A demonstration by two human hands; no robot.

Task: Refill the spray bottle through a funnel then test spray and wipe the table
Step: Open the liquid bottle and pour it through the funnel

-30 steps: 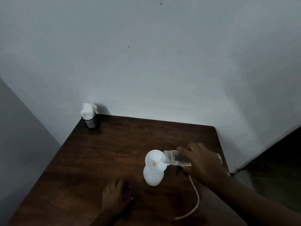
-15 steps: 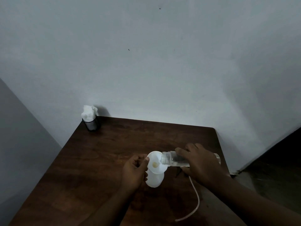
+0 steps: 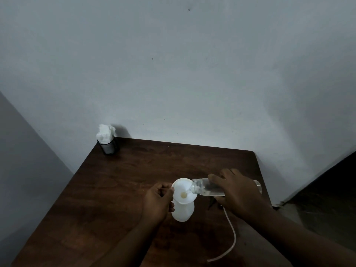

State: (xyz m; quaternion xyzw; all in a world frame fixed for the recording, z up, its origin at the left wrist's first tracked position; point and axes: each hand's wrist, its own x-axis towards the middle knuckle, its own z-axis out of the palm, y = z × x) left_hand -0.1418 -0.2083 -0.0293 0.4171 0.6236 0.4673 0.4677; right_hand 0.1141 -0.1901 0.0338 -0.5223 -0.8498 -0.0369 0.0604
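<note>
A white spray bottle (image 3: 183, 211) stands on the brown wooden table (image 3: 119, 189) with a white funnel (image 3: 183, 189) seated in its neck. My left hand (image 3: 157, 202) pinches the funnel's left rim and lies against the bottle. My right hand (image 3: 238, 193) grips a clear bottle (image 3: 204, 186) tipped on its side, its open mouth over the funnel's right rim. Clear liquid runs from it into the funnel. The sprayer's white dip tube (image 3: 231, 236) trails across the table below my right hand.
A dark cup stuffed with white tissue (image 3: 107, 140) stands at the table's far left corner against the wall. The table's right edge lies just beyond my right hand, with a dark floor past it.
My left hand rose from the table's near side, where it rested by a purple thing, to the funnel's rim. My right hand kept the clear bottle tipped over the funnel.
</note>
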